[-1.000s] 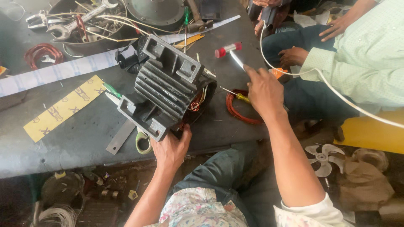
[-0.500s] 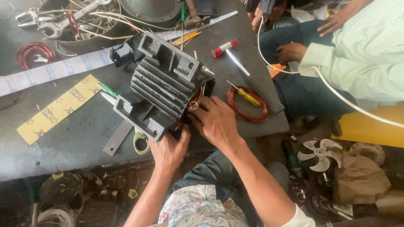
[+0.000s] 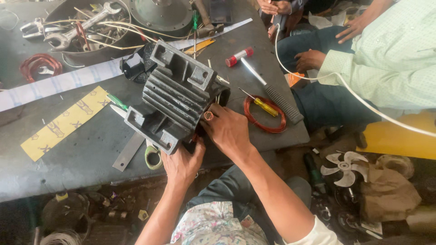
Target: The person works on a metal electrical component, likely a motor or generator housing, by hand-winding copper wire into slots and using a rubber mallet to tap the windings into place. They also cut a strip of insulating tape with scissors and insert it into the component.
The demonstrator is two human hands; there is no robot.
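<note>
A dark grey finned motor housing (image 3: 175,97) lies tilted on the grey workbench (image 3: 77,154). My left hand (image 3: 184,162) grips its near lower end from below. My right hand (image 3: 227,129) rests against its open right end, fingers curled onto the rim, a ring on one finger. Just right of that hand lie a yellow-handled screwdriver (image 3: 262,105) and a coil of red wire (image 3: 264,114).
A red-headed hammer with a black grip (image 3: 268,86) lies to the right. A metal tray of spanners and wires (image 3: 84,29) stands at the back. A yellow strip (image 3: 63,124), a metal bar (image 3: 128,152) and a tape roll (image 3: 153,156) lie nearby. Another person (image 3: 381,59) sits at right.
My right hand left the screwdriver on the wire coil and moved left onto the housing's open end. My left hand stayed under the housing.
</note>
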